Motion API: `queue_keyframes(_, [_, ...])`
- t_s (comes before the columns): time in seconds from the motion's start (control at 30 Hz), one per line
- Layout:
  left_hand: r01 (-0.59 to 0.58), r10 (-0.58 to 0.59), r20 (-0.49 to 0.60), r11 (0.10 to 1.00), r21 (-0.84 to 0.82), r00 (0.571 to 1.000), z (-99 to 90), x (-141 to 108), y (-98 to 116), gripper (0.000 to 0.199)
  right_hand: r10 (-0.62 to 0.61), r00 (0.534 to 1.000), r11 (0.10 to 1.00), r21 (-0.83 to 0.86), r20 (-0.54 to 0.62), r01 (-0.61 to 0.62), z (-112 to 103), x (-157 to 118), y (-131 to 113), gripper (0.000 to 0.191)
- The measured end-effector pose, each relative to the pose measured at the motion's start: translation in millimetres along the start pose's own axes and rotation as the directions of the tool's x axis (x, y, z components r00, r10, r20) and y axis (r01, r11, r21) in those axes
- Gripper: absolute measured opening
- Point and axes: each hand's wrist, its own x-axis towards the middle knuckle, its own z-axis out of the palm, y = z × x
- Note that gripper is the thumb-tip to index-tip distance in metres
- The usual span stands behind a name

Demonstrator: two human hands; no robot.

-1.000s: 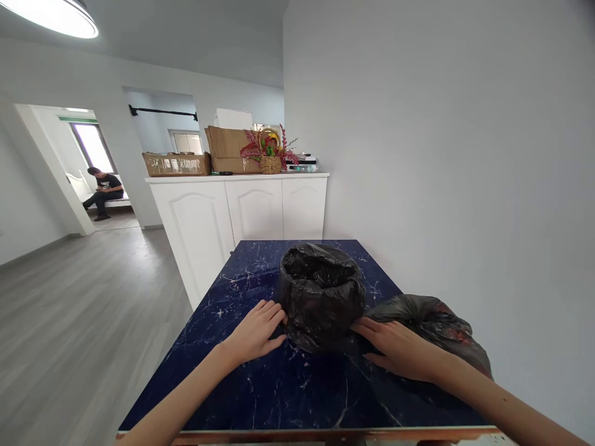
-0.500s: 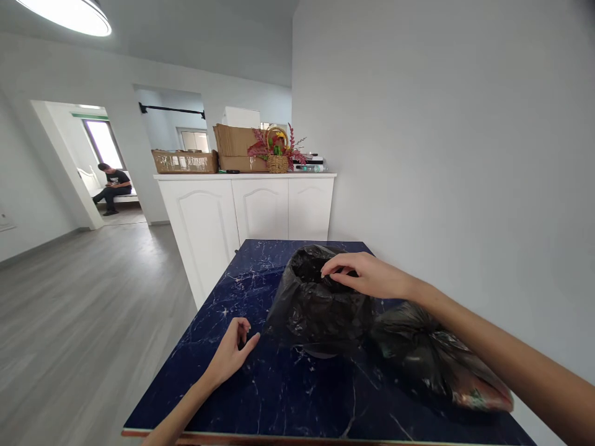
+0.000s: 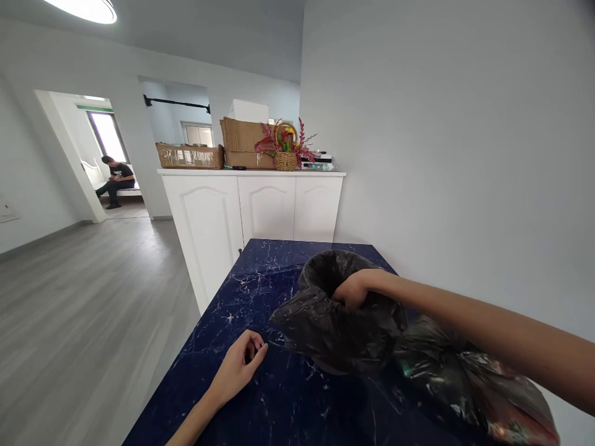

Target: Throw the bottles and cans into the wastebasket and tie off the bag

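A black garbage bag (image 3: 334,331) lines a small bin on the blue marbled table (image 3: 260,402), its edge folded down over the outside. The bin's base shows only as a sliver under the bag. My right hand (image 3: 354,291) reaches down into the bag's mouth, knuckles up, with its fingertips hidden inside. My left hand (image 3: 239,362) hovers over the table left of the bin, loosely curled with a small gap between thumb and fingers. Nothing shows in it. A filled, tied black bag (image 3: 460,378) lies right of the bin, partly under my right forearm.
Behind the table stands a white cabinet (image 3: 269,207) carrying cardboard boxes (image 3: 251,144) and a wicker flower basket (image 3: 285,161). A grey wall (image 3: 455,155) borders the table's right side. Far left, a person (image 3: 118,179) sits on a bed through a doorway.
My right hand has gone from above the bag's mouth down into it. The bag's left side now bulges outward. My left hand's thumb and fingers have come closer together. The view has shifted slightly.
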Motion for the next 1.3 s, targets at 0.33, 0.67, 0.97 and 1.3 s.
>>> queue_keyframes(0.33, [-0.029,0.027,0.023,0.997,0.076,0.999,3.1,1.3,-2.4,0.039,-0.07,0.95,0.997,-0.043,-0.303,0.06,-8.6,-76.1,15.9,0.042])
queue_keyframes(0.67, [-0.059,0.052,0.044,0.985,0.161,0.998,3.2,-1.6,-2.0,0.04,0.063,0.998,0.997,-0.047,0.003,-0.063,-13.0,-25.5,6.5,0.037])
queue_keyframes(0.97, [-0.076,0.069,0.049,0.984,0.161,0.996,3.8,-1.2,-1.4,0.039,-0.058,0.921,0.987,0.116,-0.385,0.11,20.9,-134.2,-21.4,0.053])
queue_keyframes(1.3, [-0.102,0.099,0.027,0.983,0.152,0.995,5.0,-2.0,-7.2,0.039,-0.069,0.885,0.98,-0.199,-0.46,-0.027,36.0,-99.2,4.6,0.034])
